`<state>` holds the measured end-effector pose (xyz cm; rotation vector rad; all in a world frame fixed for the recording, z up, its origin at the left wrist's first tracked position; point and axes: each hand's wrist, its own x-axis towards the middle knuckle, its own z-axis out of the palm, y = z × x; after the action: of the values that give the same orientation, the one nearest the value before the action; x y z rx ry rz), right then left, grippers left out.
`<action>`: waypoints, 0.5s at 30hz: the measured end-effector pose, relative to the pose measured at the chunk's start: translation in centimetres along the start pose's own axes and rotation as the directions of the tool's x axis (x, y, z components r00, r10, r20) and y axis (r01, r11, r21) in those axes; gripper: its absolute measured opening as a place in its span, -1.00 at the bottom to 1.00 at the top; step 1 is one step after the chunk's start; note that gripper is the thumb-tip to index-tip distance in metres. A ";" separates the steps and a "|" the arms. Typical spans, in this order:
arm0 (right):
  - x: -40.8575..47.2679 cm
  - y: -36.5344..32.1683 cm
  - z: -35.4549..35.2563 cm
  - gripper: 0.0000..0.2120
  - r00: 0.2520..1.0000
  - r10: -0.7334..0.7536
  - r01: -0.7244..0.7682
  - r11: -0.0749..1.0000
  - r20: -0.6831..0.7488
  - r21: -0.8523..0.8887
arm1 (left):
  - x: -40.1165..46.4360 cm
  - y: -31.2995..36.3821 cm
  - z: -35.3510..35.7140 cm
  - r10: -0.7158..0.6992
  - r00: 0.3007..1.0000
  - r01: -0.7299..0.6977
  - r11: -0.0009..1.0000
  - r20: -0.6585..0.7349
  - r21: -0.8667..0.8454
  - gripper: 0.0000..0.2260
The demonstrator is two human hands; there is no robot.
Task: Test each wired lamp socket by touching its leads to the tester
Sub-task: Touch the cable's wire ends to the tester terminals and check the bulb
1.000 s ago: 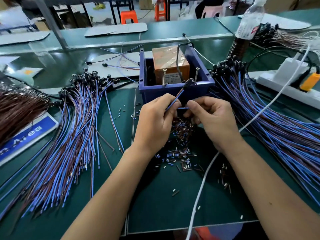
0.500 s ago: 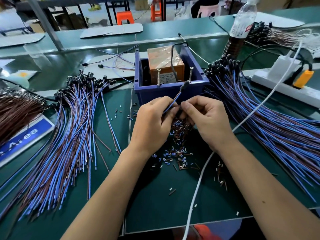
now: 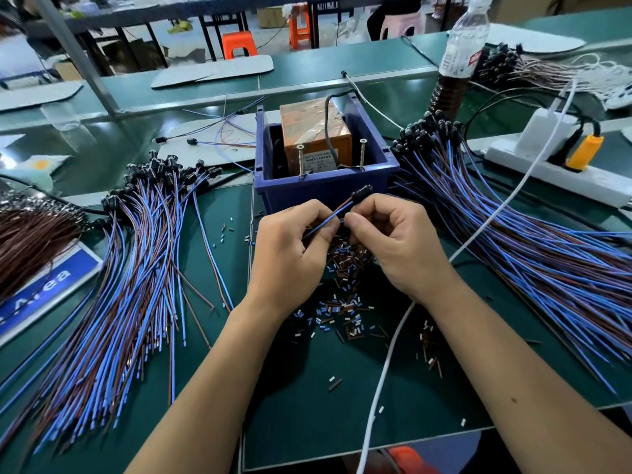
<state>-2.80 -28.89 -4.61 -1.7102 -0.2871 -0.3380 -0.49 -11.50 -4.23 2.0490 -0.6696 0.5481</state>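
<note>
Just before the blue box (image 3: 325, 193), both hands pinch one socket's wires (image 3: 328, 222), left hand (image 3: 290, 248) low, right hand (image 3: 393, 234) near the socket (image 3: 360, 193), which points up-right toward the tester's screws (image 3: 361, 153).

- A single head-worn wide-angle view looks forward and down, close over a green mat (image 3: 342, 422).
- Both forearms enter from the bottom edge.
- Straight lines bow near the edges; distant stools (image 3: 239, 44) appear somewhat blurred, perhaps from lens distortion.
</note>
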 end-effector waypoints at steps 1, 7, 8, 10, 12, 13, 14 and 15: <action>0.0 0.0 0.0 -0.86 1.000 0.001 -0.001 1.000 0.003 0.003 | 0.0 0.0 0.0 0.001 1.000 -0.001 1.000 -0.002 -0.001 -0.86; 0.1 0.2 0.2 -0.84 1.000 -0.002 0.003 0.999 -0.005 0.033 | 0.2 0.2 -0.1 -0.005 1.000 0.006 1.000 0.006 -0.023 -0.85; 0.1 0.1 0.3 -0.83 1.000 0.001 0.000 0.999 -0.009 0.041 | 0.2 0.3 -0.2 -0.005 1.000 0.005 1.000 0.007 -0.021 -0.84; 0.3 0.1 0.0 -0.80 0.996 0.021 -0.014 0.996 -0.081 0.088 | 0.1 0.2 -0.7 -0.011 1.000 0.011 1.000 -0.012 -0.008 -0.84; 0.6 0.2 -1.1 -0.77 0.976 0.058 -0.019 0.983 -0.209 0.183 | 0.1 -0.3 -1.4 -0.039 0.998 0.037 0.999 -0.054 -0.036 -0.84; 0.7 0.4 -1.6 -0.75 0.967 0.071 -0.019 0.978 -0.246 0.208 | 0.0 -0.5 -1.7 -0.061 0.995 0.056 0.996 -0.075 -0.068 -0.84; 0.8 0.5 -1.9 -0.75 0.966 0.074 -0.026 0.980 -0.246 0.196 | 0.0 -0.6 -1.9 -0.083 0.992 0.073 0.992 -0.092 -0.098 -0.83; 0.7 0.6 -1.8 -0.76 0.974 0.074 -0.040 0.987 -0.216 0.156 | 0.0 -0.5 -1.8 -0.099 0.989 0.085 0.988 -0.106 -0.125 -0.83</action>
<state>-2.05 -30.77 -4.65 -1.5128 -0.0967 -0.4497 -0.44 -9.69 -3.61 1.9114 -0.5261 0.5512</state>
